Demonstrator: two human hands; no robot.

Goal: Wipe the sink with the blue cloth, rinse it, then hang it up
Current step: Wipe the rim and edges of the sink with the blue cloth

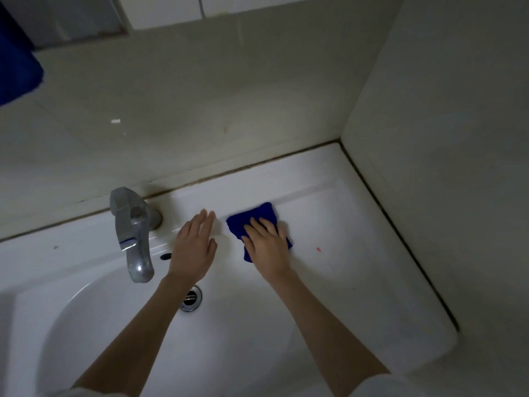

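Observation:
A folded blue cloth [259, 217] lies on the flat back ledge of the white sink [357, 253], right of the faucet. My right hand [267, 245] presses flat on the cloth, fingers spread over it. My left hand [194, 247] rests open on the ledge just left of the cloth, fingers together, holding nothing. The round basin with its metal drain [190, 299] lies below both forearms.
A grey metal faucet [133, 233] stands left of my left hand, its spout over the basin. Tiled walls close in behind and to the right. A dark blue fabric [17, 67] hangs at the upper left. A small red mark [318, 249] shows on the ledge.

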